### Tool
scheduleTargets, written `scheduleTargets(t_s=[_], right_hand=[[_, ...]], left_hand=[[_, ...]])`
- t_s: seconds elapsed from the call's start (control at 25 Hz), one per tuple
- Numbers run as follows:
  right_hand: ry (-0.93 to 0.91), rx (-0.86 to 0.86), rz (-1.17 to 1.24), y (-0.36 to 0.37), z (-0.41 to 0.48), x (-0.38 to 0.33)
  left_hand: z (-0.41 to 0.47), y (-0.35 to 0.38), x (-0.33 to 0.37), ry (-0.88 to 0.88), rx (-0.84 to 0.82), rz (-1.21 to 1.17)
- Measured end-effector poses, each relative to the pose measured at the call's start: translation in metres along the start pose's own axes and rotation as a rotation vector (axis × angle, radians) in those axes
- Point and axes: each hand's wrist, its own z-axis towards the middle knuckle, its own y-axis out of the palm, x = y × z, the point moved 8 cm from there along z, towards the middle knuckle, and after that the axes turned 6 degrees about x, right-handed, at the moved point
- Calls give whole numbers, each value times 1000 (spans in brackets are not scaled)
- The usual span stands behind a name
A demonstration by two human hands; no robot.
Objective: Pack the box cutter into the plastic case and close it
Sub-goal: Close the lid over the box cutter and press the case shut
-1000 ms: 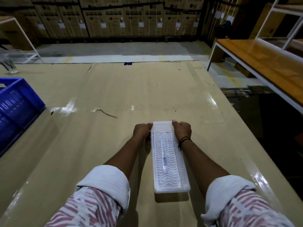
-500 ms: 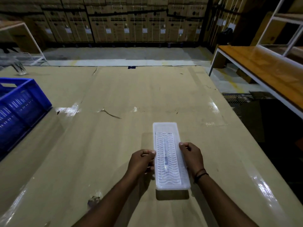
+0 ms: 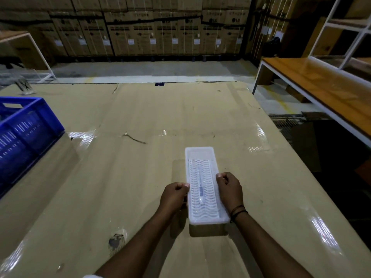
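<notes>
Beside closed plastic case (image 3: 204,187): hands, blue crate (image 3: 26,135).

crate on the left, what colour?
Blue crate, slotted sides; clearest in the head view.

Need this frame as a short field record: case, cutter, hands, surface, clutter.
case: white plastic case, lid on, lying flat, long axis pointing away from the person
cutter: faint long shape seen through the lid
left hand: curled against the case's left edge
right hand: curled against its right edge
surface: cardboard-covered table
clutter: blue crate, far left
</notes>
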Motion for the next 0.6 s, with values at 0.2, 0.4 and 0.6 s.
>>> scheduleTargets(t_s=[0.2, 0.4, 0.6], right_hand=[[40, -43, 25, -5, -2, 0], [4, -106, -84, -25, -41, 12], [-54, -110, -118, -33, -73, 13]], left_hand=[[-7, -2, -1, 45, 37, 49], [-43, -13, -18, 141, 50, 206], [-64, -15, -27, 240, 97, 295]])
